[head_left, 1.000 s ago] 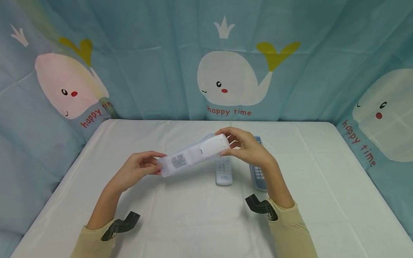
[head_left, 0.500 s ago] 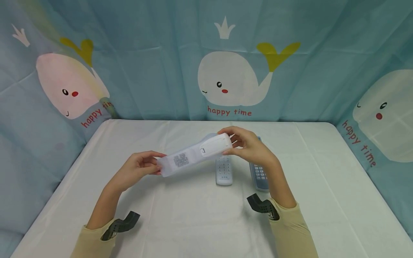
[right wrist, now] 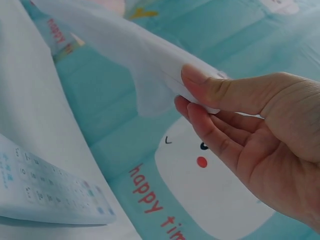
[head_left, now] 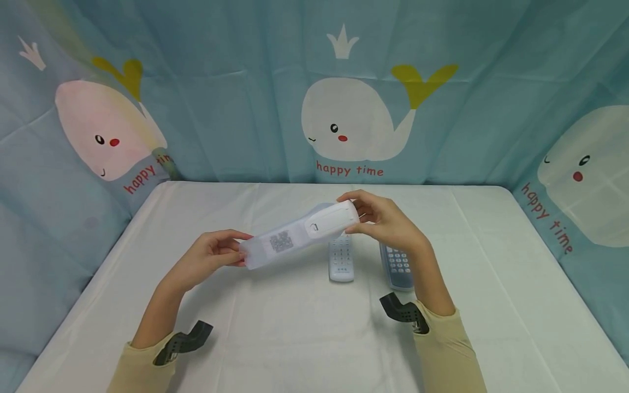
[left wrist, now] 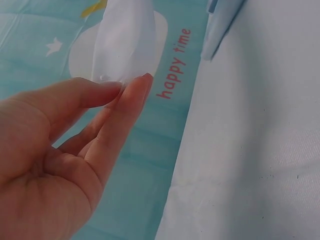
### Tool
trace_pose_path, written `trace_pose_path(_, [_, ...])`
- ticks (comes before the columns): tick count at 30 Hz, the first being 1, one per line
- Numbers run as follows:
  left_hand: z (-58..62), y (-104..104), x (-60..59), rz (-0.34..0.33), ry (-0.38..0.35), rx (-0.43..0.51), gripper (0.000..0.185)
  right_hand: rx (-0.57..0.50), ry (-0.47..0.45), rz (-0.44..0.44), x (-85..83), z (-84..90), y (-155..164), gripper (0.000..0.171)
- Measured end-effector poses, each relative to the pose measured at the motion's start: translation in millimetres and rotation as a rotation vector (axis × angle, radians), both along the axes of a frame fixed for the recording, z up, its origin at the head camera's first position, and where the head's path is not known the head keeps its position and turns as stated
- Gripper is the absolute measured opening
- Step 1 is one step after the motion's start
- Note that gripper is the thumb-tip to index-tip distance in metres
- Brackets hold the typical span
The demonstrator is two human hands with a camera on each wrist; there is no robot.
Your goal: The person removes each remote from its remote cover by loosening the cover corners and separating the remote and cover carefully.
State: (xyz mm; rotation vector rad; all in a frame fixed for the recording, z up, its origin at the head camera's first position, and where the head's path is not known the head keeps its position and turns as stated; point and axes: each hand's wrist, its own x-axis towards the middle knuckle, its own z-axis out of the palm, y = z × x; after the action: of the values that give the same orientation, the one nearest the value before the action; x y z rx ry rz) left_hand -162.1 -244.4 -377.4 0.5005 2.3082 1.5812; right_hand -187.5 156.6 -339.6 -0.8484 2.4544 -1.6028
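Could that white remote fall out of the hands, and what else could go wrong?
It might. The white remote is held in the air only by its ends: the left hand pinches the clear sleeve's tip, the right hand grips the other end. If the sleeve slips off suddenly, the remote could drop. It could also land on the small remote or the blue remote lying underneath on the table.

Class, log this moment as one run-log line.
left hand: pinches sleeve | right hand: grips remote | two remotes on table
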Motion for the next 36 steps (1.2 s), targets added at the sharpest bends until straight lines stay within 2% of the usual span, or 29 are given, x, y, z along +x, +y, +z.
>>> trace_pose_path(5, [-2.2,-0.8,-1.2,-0.012,-0.012,-0.014,0.037,-0.022,-0.018,0.014,0.7,0.5,3.0,0.059])
trace_pose_path(8, [-4.9,0.8,-1.9,-0.044,-0.021,-0.021,0.035,-0.047,-0.034,0.034,0.5,0.4,3.8,0.059])
trace_pose_path(13, [-5.5,7.8,0.3,-0.092,-0.029,-0.047,0.044,-0.072,-0.032,0.032,-1.0,-1.1,1.7,0.061])
trace_pose_path(19, [-6.0,20.1,3.9,-0.123,-0.037,-0.074,0.049,-0.080,-0.067,-0.032,-3.2,-3.5,-7.6,0.065])
trace_pose_path(23, [-9.2,28.9,3.8,-0.089,-0.043,-0.080,0.043,-0.100,-0.087,-0.079,-3.6,-6.1,-15.4,0.064])
trace_pose_path(29, [-16.0,41.2,2.4,-0.031,-0.007,-0.112,0.029,-0.173,-0.107,-0.148,-3.2,-10.2,-30.8,0.056])
trace_pose_path(36, [-20.9,53.7,4.5,-0.076,-0.022,-0.094,0.027,-0.287,-0.182,-0.311,-1.4,-13.3,-47.9,0.047])
